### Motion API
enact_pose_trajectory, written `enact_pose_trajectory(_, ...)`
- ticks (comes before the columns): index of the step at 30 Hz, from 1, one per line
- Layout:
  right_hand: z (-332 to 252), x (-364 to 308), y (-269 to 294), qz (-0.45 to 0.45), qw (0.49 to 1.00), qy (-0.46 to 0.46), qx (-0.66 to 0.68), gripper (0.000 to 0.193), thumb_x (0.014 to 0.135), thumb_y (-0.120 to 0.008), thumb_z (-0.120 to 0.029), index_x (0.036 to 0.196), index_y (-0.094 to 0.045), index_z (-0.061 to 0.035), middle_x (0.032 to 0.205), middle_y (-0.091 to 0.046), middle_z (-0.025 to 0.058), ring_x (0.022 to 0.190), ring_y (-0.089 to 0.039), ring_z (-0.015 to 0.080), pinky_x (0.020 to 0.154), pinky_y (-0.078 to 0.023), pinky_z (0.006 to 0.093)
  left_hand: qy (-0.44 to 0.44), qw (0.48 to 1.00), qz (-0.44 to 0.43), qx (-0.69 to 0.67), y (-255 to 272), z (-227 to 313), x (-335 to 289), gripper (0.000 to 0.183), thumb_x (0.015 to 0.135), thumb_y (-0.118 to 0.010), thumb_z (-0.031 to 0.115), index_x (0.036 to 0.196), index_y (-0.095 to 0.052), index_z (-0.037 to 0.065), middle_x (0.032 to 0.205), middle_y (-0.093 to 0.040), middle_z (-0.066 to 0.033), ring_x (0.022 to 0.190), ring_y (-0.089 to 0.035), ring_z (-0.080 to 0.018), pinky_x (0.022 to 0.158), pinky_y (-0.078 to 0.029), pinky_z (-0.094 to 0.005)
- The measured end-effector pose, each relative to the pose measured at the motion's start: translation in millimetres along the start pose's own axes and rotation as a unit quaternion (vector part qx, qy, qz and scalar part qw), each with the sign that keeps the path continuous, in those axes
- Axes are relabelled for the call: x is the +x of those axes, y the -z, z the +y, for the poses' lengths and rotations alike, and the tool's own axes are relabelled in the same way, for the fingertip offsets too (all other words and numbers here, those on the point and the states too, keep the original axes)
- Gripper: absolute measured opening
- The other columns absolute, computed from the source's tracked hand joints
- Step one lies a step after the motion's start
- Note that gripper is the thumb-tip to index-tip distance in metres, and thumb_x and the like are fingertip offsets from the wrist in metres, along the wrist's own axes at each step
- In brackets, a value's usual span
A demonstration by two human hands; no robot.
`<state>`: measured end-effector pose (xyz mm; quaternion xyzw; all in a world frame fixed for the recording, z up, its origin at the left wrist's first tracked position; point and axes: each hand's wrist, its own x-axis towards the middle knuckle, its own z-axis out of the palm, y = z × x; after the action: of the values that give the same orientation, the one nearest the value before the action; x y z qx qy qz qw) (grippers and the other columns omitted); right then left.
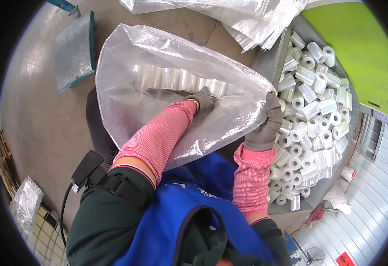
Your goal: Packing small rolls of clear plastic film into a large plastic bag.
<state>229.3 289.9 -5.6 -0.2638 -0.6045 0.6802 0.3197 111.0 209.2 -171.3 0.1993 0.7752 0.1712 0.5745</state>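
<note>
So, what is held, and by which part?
The grey-gloved right hand grips the translucent plastic bag by its rim's right end; left hand: cannot tell.

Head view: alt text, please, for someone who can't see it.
A person's gloved left hand reaches into a large translucent bag, beside a row of clear rolls; the right hand's grip is closed on the bag's edge. At the picture's right, a grey bin holds a heap of similar rolls.

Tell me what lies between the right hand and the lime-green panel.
In the head view, a heap of clear film rolls in the grey bin lies between the right hand and the lime-green panel.
</note>
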Motion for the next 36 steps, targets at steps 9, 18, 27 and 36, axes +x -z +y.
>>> enact_pose_trajectory(9, -27.6, 21.2, -13.8, 0.045, 0.952, -0.221, 0.207, 0.013, 0.087, -0.057, -0.015, 0.088, -0.061, -0.0030, 0.066, -0.052, -0.0027, 0.053, -0.049, 0.0053, 0.046, -0.037, 0.0204, 0.039, 0.998, 0.028, -0.034, -15.9, 16.4, 12.9, 0.051, 0.085, -0.055, 0.036, 0.124, -0.048, 0.004, 0.130, -0.048, -0.0241, 0.125, -0.044, -0.0336, 0.101, -0.036, -0.0388)
enact_pose_trajectory(18, -24.8, 13.8, 1.3, 0.015, 0.971, -0.095, 0.218, 0.015, 0.085, -0.059, -0.017, 0.089, -0.061, -0.0029, 0.064, -0.056, -0.0010, 0.047, -0.050, 0.0080, 0.040, -0.036, 0.0203, -0.085, 0.988, 0.131, -0.006, -19.2, 27.4, 22.2, 0.055, 0.083, -0.053, 0.045, 0.120, -0.055, 0.005, 0.120, -0.056, -0.0191, 0.114, -0.051, -0.0295, 0.095, -0.040, -0.0365)
enact_pose_trajectory(27, -28.2, 17.4, 5.0, -0.037, 0.951, -0.184, 0.247, 0.021, 0.082, -0.066, -0.022, 0.079, -0.061, -0.0024, 0.060, -0.053, -0.0001, 0.044, -0.047, 0.0070, 0.038, -0.035, 0.0226, -0.200, 0.971, 0.091, -0.095, 107.7, 37.9, -27.8, 0.036, 0.096, -0.042, 0.031, 0.115, -0.054, 0.003, 0.092, -0.062, -0.0069, 0.084, -0.058, -0.0127, 0.070, -0.049, -0.0322)
enact_pose_trajectory(36, -22.4, -28.5, 198.8, 0.400, 0.837, 0.096, -0.361, 0.040, 0.074, -0.069, -0.014, 0.109, -0.053, -0.0031, 0.096, -0.059, 0.0170, 0.085, -0.058, 0.0303, 0.079, -0.047, 0.0383, -0.218, 0.963, 0.157, -0.005, 107.3, 58.9, -253.1, 0.040, 0.094, -0.050, 0.026, 0.119, -0.055, -0.005, 0.109, -0.060, -0.0110, 0.098, -0.055, -0.0164, 0.087, -0.043, -0.0291)
